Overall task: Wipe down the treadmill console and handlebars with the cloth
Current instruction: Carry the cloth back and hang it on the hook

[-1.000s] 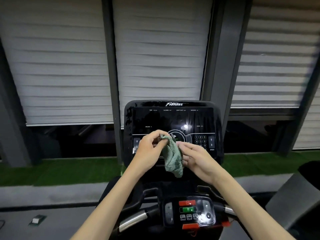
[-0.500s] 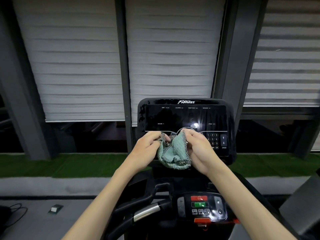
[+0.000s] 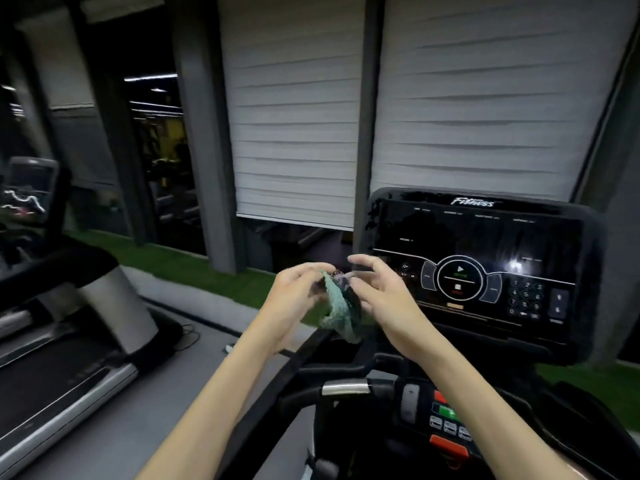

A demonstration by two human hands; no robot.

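Holding: left hand (image 3: 294,299) grips the bunched green cloth (image 3: 341,311), fingers curled over it.
Right hand (image 3: 386,301): against the cloth's right side, fingers half bent (blurred, cannot tell if it grasps).
Cloth place: in the air between both hands, just left of the console (image 3: 481,237).
Handlebar (image 3: 346,388): near, below the hands.
Left side: second treadmill (image 3: 69,341).
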